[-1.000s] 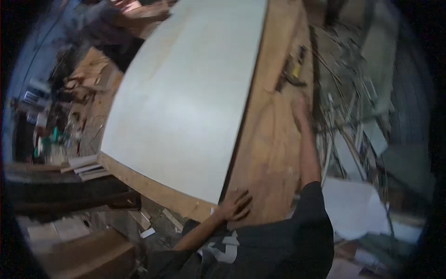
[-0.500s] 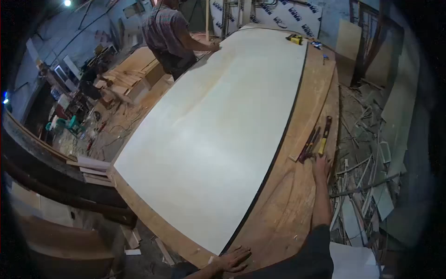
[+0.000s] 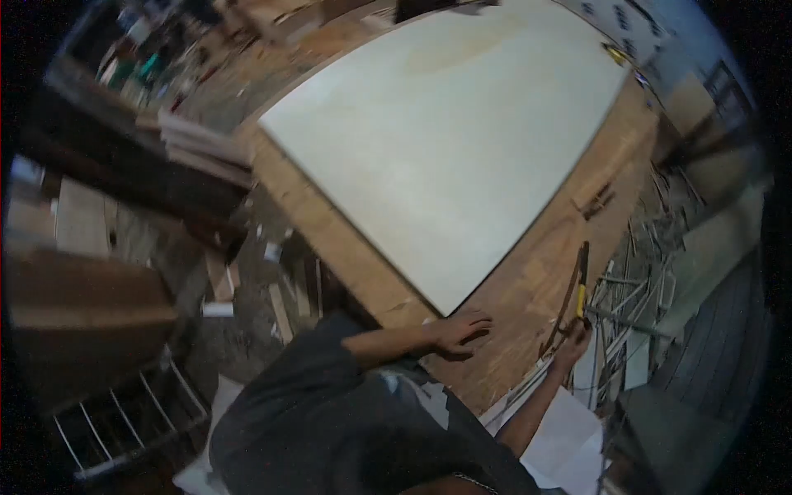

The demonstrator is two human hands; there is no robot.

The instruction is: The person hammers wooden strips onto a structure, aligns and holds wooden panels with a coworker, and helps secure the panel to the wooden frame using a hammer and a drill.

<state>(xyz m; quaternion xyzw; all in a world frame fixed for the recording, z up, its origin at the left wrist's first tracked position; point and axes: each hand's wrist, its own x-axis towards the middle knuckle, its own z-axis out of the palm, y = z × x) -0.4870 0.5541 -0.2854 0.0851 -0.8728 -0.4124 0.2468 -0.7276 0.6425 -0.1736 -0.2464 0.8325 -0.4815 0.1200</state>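
Note:
My right hand (image 3: 579, 332) is closed around the near end of what looks like a hammer (image 3: 582, 280), with a yellow shaft and a black grip pointing away from me. Its head is mostly hidden by my fingers. The hammer is raised at the right edge of the wooden table (image 3: 528, 285). My left hand (image 3: 462, 334) rests open on the tabletop, just beside the near corner of a large white sheet (image 3: 437, 165). A few thin, blurred tools (image 3: 598, 202) lie on the wood right of the sheet.
A yellow tool (image 3: 615, 54) sits at the sheet's far right corner. Scrap strips (image 3: 635, 305) are heaped on the floor along the right. Stacked boards (image 3: 202, 144) and a metal rack (image 3: 128, 421) stand to the left. White panels (image 3: 565, 437) lie low beside me.
My right hand has picked up the hammer and brought it nearer, toward the table's right edge. My left hand stays by the sheet's corner. The view has tipped down and turned.

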